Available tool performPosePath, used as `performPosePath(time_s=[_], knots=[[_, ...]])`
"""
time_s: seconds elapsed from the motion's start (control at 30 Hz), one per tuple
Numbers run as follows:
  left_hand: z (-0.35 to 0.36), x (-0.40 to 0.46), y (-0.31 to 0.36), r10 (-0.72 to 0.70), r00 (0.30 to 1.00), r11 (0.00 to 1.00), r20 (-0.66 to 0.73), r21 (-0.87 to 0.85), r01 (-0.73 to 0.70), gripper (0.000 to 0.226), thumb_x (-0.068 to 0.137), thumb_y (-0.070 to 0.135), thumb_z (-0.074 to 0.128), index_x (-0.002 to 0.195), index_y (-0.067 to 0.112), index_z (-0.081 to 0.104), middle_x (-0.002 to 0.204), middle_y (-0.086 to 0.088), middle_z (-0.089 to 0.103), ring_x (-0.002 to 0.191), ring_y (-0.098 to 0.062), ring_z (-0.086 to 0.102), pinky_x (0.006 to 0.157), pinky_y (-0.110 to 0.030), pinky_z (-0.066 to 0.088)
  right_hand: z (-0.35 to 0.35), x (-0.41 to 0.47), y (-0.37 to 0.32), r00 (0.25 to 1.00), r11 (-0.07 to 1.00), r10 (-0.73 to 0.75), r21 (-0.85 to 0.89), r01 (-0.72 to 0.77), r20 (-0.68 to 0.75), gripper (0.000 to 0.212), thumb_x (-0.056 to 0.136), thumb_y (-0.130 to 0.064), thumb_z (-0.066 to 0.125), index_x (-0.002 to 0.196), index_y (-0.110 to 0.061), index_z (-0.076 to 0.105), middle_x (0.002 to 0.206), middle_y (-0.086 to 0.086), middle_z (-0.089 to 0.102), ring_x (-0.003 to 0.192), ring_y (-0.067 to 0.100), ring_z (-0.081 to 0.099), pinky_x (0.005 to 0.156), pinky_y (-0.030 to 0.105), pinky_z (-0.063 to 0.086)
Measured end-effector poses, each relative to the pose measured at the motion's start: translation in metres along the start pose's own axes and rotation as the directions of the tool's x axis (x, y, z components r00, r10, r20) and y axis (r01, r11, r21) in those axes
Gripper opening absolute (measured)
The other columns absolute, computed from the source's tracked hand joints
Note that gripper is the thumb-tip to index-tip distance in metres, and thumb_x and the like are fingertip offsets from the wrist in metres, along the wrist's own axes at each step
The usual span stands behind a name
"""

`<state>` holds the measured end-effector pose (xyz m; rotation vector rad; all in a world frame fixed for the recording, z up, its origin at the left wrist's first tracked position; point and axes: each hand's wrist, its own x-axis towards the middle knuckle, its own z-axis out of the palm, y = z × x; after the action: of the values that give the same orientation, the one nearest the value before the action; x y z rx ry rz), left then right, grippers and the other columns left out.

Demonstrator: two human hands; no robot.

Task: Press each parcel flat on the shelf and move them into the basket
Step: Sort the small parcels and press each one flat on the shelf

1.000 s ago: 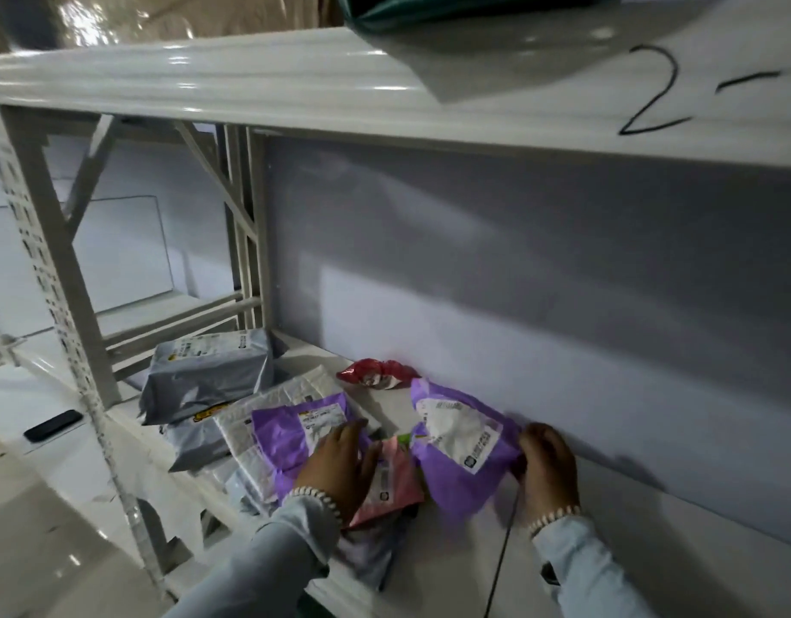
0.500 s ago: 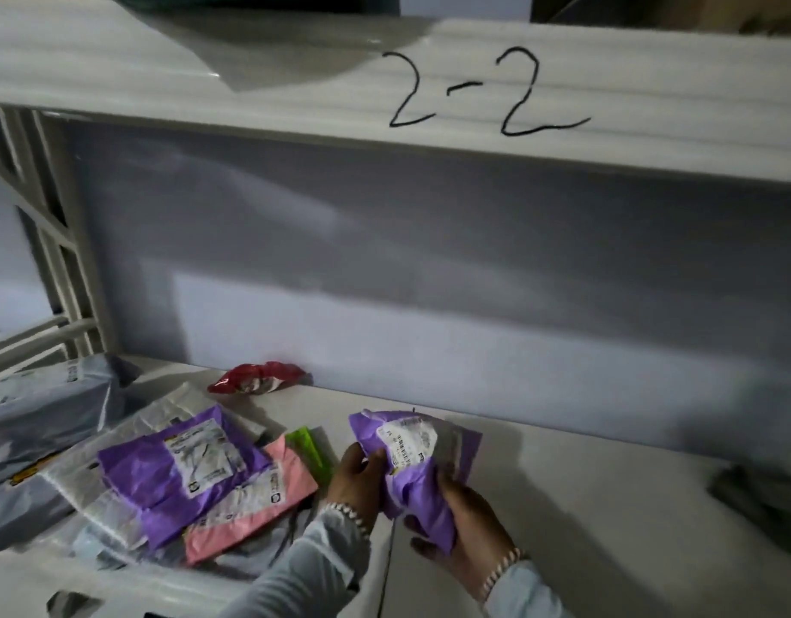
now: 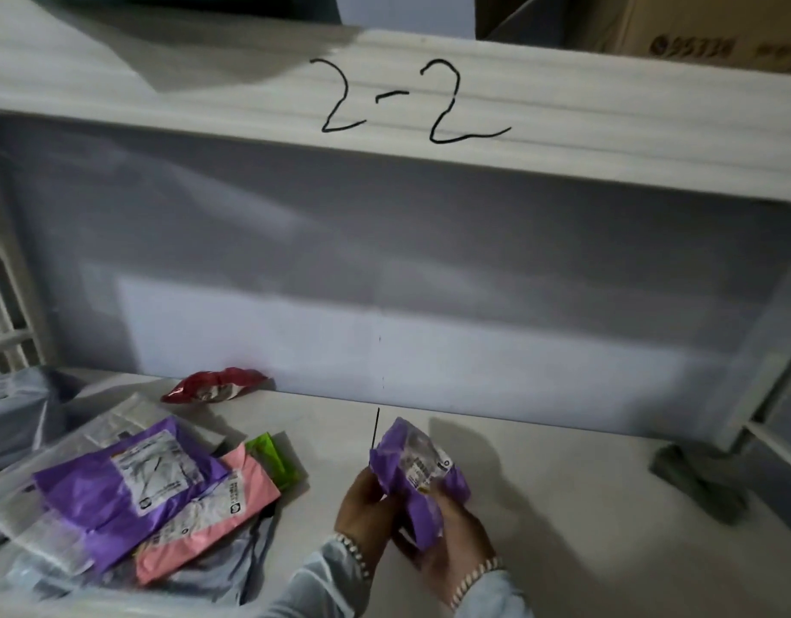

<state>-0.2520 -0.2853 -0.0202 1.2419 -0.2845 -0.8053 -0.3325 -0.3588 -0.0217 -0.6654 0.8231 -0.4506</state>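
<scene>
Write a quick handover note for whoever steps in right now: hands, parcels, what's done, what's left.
Left hand and right hand both grip one crumpled small purple parcel, held just above the shelf, not pressed flat yet.
On the shelf to the left lies a pile: large purple parcel on top, pink parcel, green packet and grey parcels beneath or beside it. A red packet lies against the back wall.
No basket in view, so nothing can be confirmed moved.
Left: flatten the held parcel, then each of the others, and put them in the basket.
</scene>
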Motion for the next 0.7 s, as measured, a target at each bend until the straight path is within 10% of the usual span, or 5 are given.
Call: performPosePath(time_s=[0.17, 0.23, 0.37, 0.6, 0.7], knots=[[-0.012, -0.007, 0.006, -0.318, 0.948, 0.947, 0.019, -0.029, 0.319, 0.034, 0.073, 0.047, 0.069, 0.084, 0.015, 0.067, 0.084, -0.008, 0.069, 0.074, -0.021, 0.062, 0.068, -0.027, 0.047, -0.026, 0.003, -0.008, 0.969, 0.905, -0.203, -0.403, 0.133, -0.138, 0.01, 0.085, -0.005, 0.064, 0.093, -0.01, 0.065, 0.074, 0.013, 0.068, 0.06, 0.025, 0.057, 0.052, 0.026, 0.04], [-0.029, 0.001, -0.004, -0.249, 0.968, 0.938, -0.03, 0.241, 0.248, 0.043, 0.072, 0.053, 0.07, 0.067, 0.01, 0.072, 0.073, -0.012, 0.07, 0.065, -0.021, 0.062, 0.06, -0.027, 0.05, -0.04, 0.001, -0.007, 0.976, 0.868, -0.173, -0.49, 0.087, -0.133, 0.009, 0.085, -0.004, 0.065, 0.09, -0.012, 0.065, 0.077, 0.012, 0.068, 0.062, 0.026, 0.059, 0.05, 0.029, 0.046], [-0.045, 0.015, -0.018, -0.008, 0.991, 0.579, -0.133, 0.807, 0.113, 0.017, 0.08, 0.035, 0.067, 0.07, 0.021, 0.07, 0.078, -0.004, 0.07, 0.087, -0.021, 0.064, 0.08, -0.026, 0.048, -0.06, 0.005, -0.004, 0.959, 0.734, -0.235, -0.676, 0.069, -0.156, 0.01, 0.082, -0.01, 0.069, 0.075, -0.005, 0.065, 0.071, 0.018, 0.065, 0.055, 0.032, 0.062, 0.053, 0.039, 0.052], [-0.026, 0.014, -0.014, 0.161, 0.968, 0.239, -0.193, 0.959, 0.151, 0.047, 0.087, 0.056, 0.041, 0.112, 0.017, 0.05, 0.123, -0.009, 0.056, 0.113, -0.029, 0.055, 0.091, -0.036, 0.046, -0.059, 0.001, -0.012, 0.856, 0.036, -0.513, -0.998, -0.053, -0.064, 0.04, 0.083, -0.043, 0.047, 0.115, -0.019, 0.043, 0.122, 0.007, 0.05, 0.115, 0.029, 0.053, 0.093, 0.036, 0.044], [-0.02, 0.02, -0.015, 0.361, 0.932, 0.088, -0.032, 0.996, 0.0, 0.05, 0.092, 0.048, 0.036, 0.135, 0.023, 0.036, 0.144, -0.004, 0.036, 0.13, -0.026, 0.039, 0.1, -0.038, 0.041, -0.047, 0.007, -0.017, 0.713, -0.182, -0.673, -0.978, 0.099, 0.197, 0.048, 0.089, -0.042, 0.043, 0.132, -0.021, 0.044, 0.134, 0.004, 0.047, 0.12, 0.027, 0.047, 0.097, 0.036, 0.042]])
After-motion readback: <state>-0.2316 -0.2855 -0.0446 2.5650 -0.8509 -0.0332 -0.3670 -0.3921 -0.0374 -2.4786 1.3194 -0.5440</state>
